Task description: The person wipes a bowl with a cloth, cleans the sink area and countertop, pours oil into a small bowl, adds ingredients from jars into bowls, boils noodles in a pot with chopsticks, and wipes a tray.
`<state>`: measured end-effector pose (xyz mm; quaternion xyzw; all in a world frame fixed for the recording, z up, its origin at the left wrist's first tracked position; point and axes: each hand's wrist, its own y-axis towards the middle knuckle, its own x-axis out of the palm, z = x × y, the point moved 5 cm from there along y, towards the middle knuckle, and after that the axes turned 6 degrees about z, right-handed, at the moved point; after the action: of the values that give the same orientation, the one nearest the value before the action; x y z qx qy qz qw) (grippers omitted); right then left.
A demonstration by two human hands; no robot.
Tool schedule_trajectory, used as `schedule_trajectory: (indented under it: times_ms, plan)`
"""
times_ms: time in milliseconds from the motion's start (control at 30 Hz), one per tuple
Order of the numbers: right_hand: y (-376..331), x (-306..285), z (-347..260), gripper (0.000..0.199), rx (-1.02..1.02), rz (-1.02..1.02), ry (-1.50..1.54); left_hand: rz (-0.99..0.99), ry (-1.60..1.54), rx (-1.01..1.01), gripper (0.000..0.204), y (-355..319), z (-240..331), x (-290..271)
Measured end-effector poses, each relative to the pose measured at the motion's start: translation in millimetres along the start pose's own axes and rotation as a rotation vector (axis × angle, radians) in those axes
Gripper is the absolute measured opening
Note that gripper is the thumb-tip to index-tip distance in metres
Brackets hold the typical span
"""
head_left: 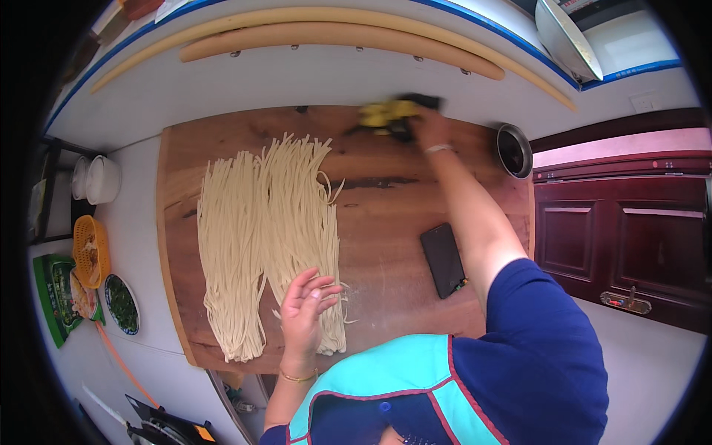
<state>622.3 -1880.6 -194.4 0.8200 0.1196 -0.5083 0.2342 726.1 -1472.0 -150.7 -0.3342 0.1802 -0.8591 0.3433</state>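
Two long bundles of cut noodles (231,259) lie side by side on a wooden board (386,259), with a few strands straying at the right edge. My left hand (302,308) hovers over the lower end of the right bundle, its fingers loosely bent and apart, holding nothing. Stretched out to the far side of the board, my right hand (430,132) is closed on a yellow and black thing (389,119). That thing is smeared by motion, so its kind cannot be made out. A black phone (443,259) rests on the board below my right forearm.
A metal bowl (513,150) stands at the board's far right corner. Long rolling pins (341,38) hang on the wall behind. At left are a yellow basket (90,252), a bowl of chopped greens (122,304) and white containers (102,180). Dark red cabinet doors (623,237) are at right.
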Motion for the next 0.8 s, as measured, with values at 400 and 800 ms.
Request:
schedule_trajectory:
  times_ms: [400, 800]
  plan:
    - [-125.3, -34.3, -23.1, 0.028, -0.097, -0.249, 0.072, -0.098, 0.117, -0.104, 0.042, -3.7, -28.9, 41.0]
    - [-403.3, -172.6, -130.0, 0.036, -0.074, -0.949, 0.785, -0.373, 0.228, -0.199, 0.040, -151.0, -98.6, 11.8]
